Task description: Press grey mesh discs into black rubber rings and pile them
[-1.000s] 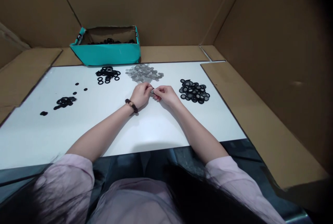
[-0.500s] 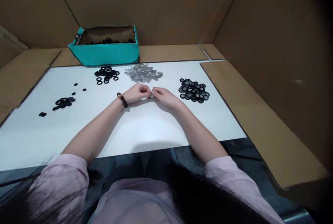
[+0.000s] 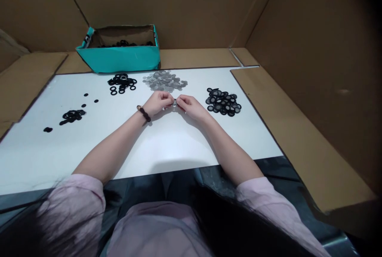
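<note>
Between my fingertips is a small black ring (image 3: 175, 103) with a greyish centre, mostly covered by the fingers. My left hand (image 3: 158, 103), with a dark bracelet at the wrist, pinches its left side. On the opposite side my right hand (image 3: 188, 105) is closed on it too. Just beyond the hands lies a pile of grey discs (image 3: 165, 81). Loose black rings (image 3: 122, 84) are heaped to its left. To the right of my right hand sits a pile of black rings with grey centres (image 3: 223, 102).
A turquoise box (image 3: 125, 60) holding black rings stands at the back left. More black rings (image 3: 73, 115) and a few small black pieces (image 3: 47, 129) lie at the left of the white tabletop (image 3: 167, 145). Cardboard walls (image 3: 191, 10) enclose the back and sides.
Both hands stay together, with their fingertips slightly farther apart, so a black ring shows between them. The view has tilted a little. The piles look the same.
</note>
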A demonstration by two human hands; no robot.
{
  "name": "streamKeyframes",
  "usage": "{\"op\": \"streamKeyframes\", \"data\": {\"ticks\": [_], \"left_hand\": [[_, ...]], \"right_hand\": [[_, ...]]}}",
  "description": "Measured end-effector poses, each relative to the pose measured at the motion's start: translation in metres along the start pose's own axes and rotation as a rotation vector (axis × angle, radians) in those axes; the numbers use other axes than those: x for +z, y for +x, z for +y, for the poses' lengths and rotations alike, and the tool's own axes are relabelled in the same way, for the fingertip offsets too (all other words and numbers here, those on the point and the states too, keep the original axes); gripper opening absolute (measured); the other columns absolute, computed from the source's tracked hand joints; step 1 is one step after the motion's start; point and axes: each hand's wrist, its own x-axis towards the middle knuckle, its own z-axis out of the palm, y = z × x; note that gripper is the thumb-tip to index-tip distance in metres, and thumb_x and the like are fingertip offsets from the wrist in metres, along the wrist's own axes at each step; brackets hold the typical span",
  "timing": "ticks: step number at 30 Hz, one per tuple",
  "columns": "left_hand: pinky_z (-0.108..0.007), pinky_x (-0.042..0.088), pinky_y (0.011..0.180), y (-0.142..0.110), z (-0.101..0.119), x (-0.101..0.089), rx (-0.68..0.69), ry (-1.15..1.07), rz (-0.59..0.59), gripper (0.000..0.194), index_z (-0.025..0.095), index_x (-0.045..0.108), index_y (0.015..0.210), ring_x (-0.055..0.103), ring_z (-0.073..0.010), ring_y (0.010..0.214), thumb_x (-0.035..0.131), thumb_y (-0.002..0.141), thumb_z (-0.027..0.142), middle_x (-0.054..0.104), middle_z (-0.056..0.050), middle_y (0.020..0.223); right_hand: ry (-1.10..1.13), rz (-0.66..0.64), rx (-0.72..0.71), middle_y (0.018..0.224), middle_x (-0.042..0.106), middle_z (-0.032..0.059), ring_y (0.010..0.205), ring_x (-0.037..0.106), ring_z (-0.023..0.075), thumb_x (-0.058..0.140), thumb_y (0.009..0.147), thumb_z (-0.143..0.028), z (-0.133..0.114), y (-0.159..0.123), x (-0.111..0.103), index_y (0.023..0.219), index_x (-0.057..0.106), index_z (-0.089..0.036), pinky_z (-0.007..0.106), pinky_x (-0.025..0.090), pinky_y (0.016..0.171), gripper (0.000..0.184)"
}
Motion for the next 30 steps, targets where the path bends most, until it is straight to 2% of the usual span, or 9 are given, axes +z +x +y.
{"op": "streamKeyframes", "data": {"ticks": [3, 6, 9, 13, 19, 27, 30], "left_hand": [[-0.022, 0.033, 0.051, -0.001, -0.002, 0.004, 0.001, 0.026, 0.058, 0.012, 0.015, 0.055, 0.061, 0.043, -0.0083, 0.050, 0.053, 0.066, 0.025, 0.050, 0.002, 0.052], [-0.022, 0.032, 0.050, -0.001, -0.003, 0.003, 0.012, 0.080, 0.006, 0.013, 0.015, 0.055, 0.059, 0.042, -0.0080, 0.050, 0.051, 0.067, 0.025, 0.050, 0.002, 0.052], [-0.022, 0.031, 0.050, -0.002, 0.001, -0.001, 0.005, 0.111, -0.116, 0.013, 0.015, 0.057, 0.060, 0.043, -0.0083, 0.051, 0.052, 0.067, 0.024, 0.051, 0.002, 0.053], [-0.022, 0.032, 0.050, -0.004, 0.006, -0.005, -0.019, 0.108, -0.174, 0.012, 0.015, 0.057, 0.058, 0.043, -0.0084, 0.051, 0.055, 0.066, 0.024, 0.052, 0.001, 0.053], [-0.025, 0.038, 0.053, -0.001, -0.002, -0.007, -0.033, 0.063, -0.224, 0.016, 0.015, 0.058, 0.057, 0.045, -0.0097, 0.052, 0.061, 0.068, 0.027, 0.053, 0.000, 0.054], [-0.023, 0.033, 0.051, -0.001, 0.001, -0.005, -0.025, 0.070, -0.123, 0.010, 0.015, 0.057, 0.058, 0.042, -0.0088, 0.051, 0.055, 0.066, 0.020, 0.048, 0.002, 0.051], [-0.023, 0.034, 0.052, -0.002, 0.002, -0.001, -0.036, 0.070, -0.074, 0.010, 0.014, 0.056, 0.058, 0.042, -0.0086, 0.051, 0.054, 0.066, 0.020, 0.049, 0.002, 0.051]], "right_hand": [[0.115, 0.081, 0.084, 0.052, 0.038, -0.0051, 0.050, 0.033, 0.0082, 0.047, 0.088, -0.033, 0.006, 0.003, 0.008, 0.059, 0.040, -0.020, 0.024, 0.028, 0.053, 0.033], [0.111, 0.114, 0.106, 0.051, 0.036, -0.0055, 0.050, 0.032, 0.0081, 0.048, 0.086, -0.029, 0.007, 0.004, 0.011, 0.057, 0.039, -0.020, 0.024, 0.026, 0.052, 0.032], [0.059, 0.049, 0.081, 0.051, 0.034, -0.0056, 0.051, 0.030, 0.0084, 0.048, 0.085, -0.025, 0.004, 0.003, 0.007, 0.056, 0.039, -0.020, 0.024, 0.024, 0.052, 0.031], [0.057, -0.059, 0.070, 0.053, 0.035, -0.0056, 0.052, 0.030, 0.0081, 0.050, 0.084, -0.027, 0.003, 0.001, 0.002, 0.058, 0.040, -0.019, 0.024, 0.024, 0.053, 0.029], [0.054, -0.050, 0.045, 0.054, 0.040, -0.0043, 0.053, 0.033, 0.0084, 0.054, 0.084, -0.039, 0.010, 0.004, 0.004, 0.059, 0.043, -0.019, 0.025, 0.025, 0.053, 0.034], [0.017, -0.025, 0.004, 0.051, 0.036, -0.0051, 0.052, 0.031, 0.0082, 0.054, 0.084, -0.040, 0.009, 0.003, -0.001, 0.057, 0.041, -0.019, 0.025, 0.024, 0.053, 0.037], [0.021, 0.026, 0.014, 0.051, 0.036, -0.0053, 0.052, 0.032, 0.0080, 0.054, 0.085, -0.040, 0.011, 0.003, 0.002, 0.057, 0.041, -0.019, 0.025, 0.025, 0.053, 0.037]]}}
